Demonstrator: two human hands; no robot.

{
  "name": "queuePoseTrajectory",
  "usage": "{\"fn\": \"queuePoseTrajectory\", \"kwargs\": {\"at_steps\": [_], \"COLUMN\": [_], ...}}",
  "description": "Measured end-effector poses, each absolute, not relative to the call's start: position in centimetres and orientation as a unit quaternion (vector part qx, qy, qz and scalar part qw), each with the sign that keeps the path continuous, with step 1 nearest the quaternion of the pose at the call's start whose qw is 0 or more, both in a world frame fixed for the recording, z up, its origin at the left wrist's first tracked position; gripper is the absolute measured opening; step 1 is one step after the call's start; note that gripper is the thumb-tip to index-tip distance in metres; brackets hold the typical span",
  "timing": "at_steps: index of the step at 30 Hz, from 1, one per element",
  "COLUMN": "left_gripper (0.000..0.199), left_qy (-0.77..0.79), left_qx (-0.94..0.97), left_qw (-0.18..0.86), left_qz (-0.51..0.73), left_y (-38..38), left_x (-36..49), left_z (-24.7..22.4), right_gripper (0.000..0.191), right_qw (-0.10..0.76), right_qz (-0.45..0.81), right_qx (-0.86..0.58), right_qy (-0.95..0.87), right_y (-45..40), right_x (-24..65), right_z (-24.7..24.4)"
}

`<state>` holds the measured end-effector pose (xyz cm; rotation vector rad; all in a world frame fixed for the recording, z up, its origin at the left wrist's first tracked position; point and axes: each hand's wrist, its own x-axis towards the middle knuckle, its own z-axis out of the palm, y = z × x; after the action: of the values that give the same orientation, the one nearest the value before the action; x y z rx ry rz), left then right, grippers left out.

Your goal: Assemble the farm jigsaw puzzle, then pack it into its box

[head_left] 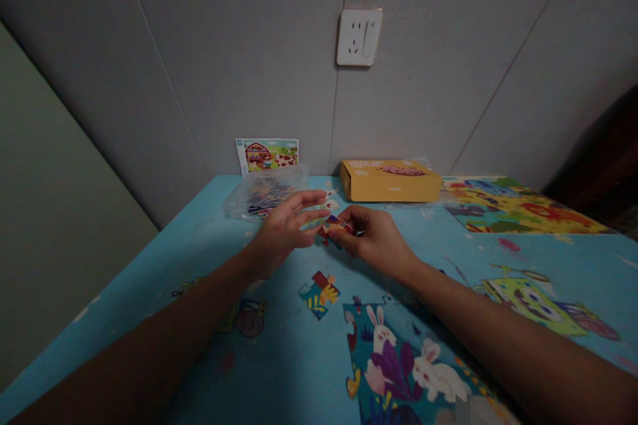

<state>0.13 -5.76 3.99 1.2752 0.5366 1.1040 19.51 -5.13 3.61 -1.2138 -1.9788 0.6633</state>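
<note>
Between the thumb and fingers of my right hand is a small red, orange and blue jigsaw piece, raised over the table. My left hand is just left of it, fingers spread and holding nothing; whether a fingertip touches the piece I cannot tell. Below my hands, a loose jigsaw piece with teal, yellow and red print lies flat. Nearer to me is a joined section of jigsaw with white rabbits and purple leaves, its left edge knobbed; my right forearm passes over part of it.
A clear plastic bag of pieces lies at the back left, before a farm picture card. A yellow box stands by the wall. At right lies a colourful picture sheet. Cartoon figures cover the blue tablecloth.
</note>
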Motion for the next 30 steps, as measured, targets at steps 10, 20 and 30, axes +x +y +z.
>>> {"fn": "queuePoseTrajectory", "kwargs": {"at_steps": [10, 20, 30], "left_gripper": [0.052, 0.025, 0.019], "left_qy": [0.234, 0.405, 0.502], "left_qx": [0.564, 0.677, 0.583], "left_qw": [0.617, 0.497, 0.42], "left_qz": [0.496, 0.361, 0.481], "left_y": [-5.6, -5.5, -4.6], "left_x": [-0.1, 0.8, -0.1], "left_z": [4.3, 3.3, 4.2], "right_gripper": [0.019, 0.027, 0.051], "right_qw": [0.375, 0.388, 0.124], "right_qz": [0.227, 0.204, 0.19], "right_qx": [-0.49, -0.448, -0.242], "right_qy": [-0.754, -0.779, -0.943], "right_y": [-5.2, -5.7, -7.1], "right_x": [19.2, 19.1, 19.4], "right_z": [3.5, 3.4, 4.4]}}
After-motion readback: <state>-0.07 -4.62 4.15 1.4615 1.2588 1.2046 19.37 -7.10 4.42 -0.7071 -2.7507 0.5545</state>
